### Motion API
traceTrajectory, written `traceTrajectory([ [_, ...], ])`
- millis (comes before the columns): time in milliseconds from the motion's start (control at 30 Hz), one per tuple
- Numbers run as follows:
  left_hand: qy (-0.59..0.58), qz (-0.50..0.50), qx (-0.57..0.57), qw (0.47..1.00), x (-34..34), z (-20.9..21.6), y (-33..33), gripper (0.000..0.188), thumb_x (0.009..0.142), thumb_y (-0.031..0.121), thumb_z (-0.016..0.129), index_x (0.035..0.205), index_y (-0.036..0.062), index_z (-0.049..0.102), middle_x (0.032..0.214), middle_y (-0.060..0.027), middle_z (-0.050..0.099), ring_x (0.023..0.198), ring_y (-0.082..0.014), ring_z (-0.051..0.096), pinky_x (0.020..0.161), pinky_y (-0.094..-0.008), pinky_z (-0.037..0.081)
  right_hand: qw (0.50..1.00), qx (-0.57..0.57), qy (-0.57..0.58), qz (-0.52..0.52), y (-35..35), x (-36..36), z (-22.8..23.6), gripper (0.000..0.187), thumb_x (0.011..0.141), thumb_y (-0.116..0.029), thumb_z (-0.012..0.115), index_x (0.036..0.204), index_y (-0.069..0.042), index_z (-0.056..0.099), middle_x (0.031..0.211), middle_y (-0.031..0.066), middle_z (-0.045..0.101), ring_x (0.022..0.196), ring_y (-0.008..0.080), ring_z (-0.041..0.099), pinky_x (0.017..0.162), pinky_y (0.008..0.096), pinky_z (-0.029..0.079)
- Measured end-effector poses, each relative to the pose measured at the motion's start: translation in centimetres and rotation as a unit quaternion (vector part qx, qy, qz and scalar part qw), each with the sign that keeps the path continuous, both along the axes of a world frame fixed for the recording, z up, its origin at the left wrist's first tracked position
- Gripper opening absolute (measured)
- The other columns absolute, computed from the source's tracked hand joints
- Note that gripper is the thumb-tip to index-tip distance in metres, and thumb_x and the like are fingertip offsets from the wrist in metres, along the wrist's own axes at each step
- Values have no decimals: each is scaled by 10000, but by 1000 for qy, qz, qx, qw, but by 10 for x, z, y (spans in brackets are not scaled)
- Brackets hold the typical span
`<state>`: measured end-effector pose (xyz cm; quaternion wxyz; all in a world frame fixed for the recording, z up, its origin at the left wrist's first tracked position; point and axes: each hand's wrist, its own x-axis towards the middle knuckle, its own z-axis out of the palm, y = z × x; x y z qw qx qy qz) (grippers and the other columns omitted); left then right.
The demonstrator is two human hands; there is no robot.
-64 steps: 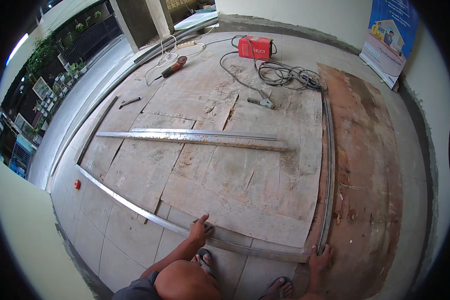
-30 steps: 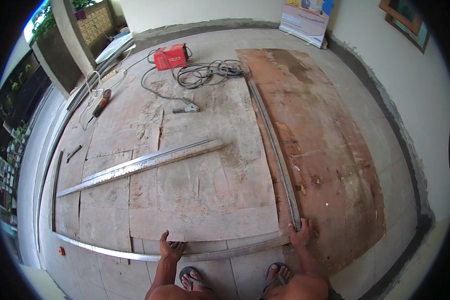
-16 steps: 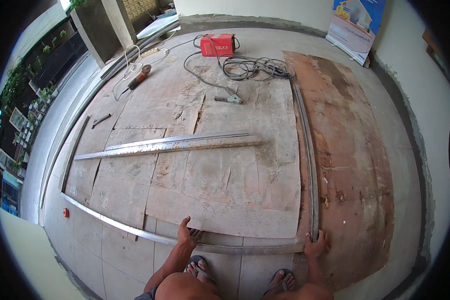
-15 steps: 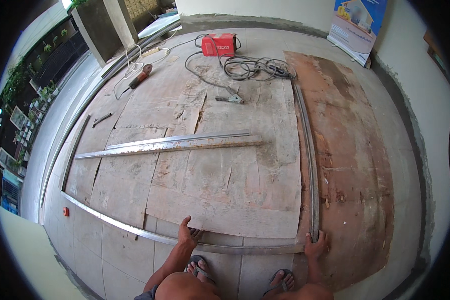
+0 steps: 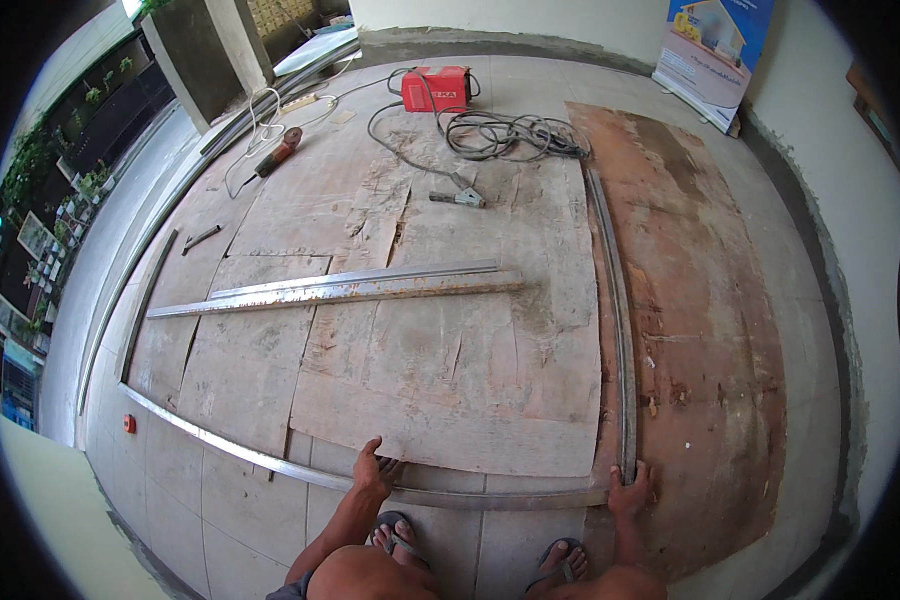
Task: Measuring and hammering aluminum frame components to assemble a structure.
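A long silvery metal bar (image 5: 220, 444) runs across the floor in front of me. It meets a grey metal bar (image 5: 622, 350) at the near right corner, and a shorter dark bar (image 5: 150, 300) lies at its left end. My left hand (image 5: 373, 470) reaches over the front bar, thumb raised and apart from the fingers, its wrist against the bar. At the corner, my right hand (image 5: 631, 488) is closed around the near end of the right bar. Two loose metal bars (image 5: 340, 289), one rust-spotted, lie on the worn board (image 5: 450, 400) inside the frame.
Beyond the bars stand a red welding machine (image 5: 436, 90) and its coiled cables (image 5: 510, 135). A clamp (image 5: 459, 197) lies on the board. At left are an angle grinder (image 5: 280, 152), a hammer (image 5: 201, 239) and a small red object (image 5: 129, 424). A reddish board (image 5: 710, 350) covers the right side.
The view has shifted very slightly. Both hands and the bars stay essentially where they were.
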<state>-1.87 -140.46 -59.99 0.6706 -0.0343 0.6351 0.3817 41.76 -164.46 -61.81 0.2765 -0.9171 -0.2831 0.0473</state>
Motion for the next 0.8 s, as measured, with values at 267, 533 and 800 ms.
traceTrajectory([
  [267, -79, -5, 28, 997, 0, 9, 0, 967, 892, 359, 686, 1533, -59, 94, 1556, -287, 228, 1423, -430, 310, 1160, -532, 344, 999, 0, -42, -12, 2, 0, -8, 580, 760, -363, 797, 1163, -9, 578, 1149, 236, 587, 1140, 448, 530, 966, 542, 422],
  [533, 124, -56, 78, 988, -10, 42, -3, 796, 865, 313, 749, 1473, 9, 334, 1462, -209, 421, 1314, -363, 465, 1019, -465, 464, 999, -12, 43, -1, 23, -6, 36, 632, 815, -444, 767, 1235, -13, 574, 1216, 237, 574, 1205, 437, 509, 1024, 551, 399],
  [800, 448, -348, 400, 720, -5, 62, 120, 655, 834, 318, 800, 1328, -11, 522, 1281, -197, 584, 1155, -300, 601, 933, -420, 505, 983, -2, 80, 163, 108, -47, 55, 722, 839, -440, 739, 1375, -26, 489, 1372, 247, 495, 1335, 459, 401, 1107, 545, 344],
])
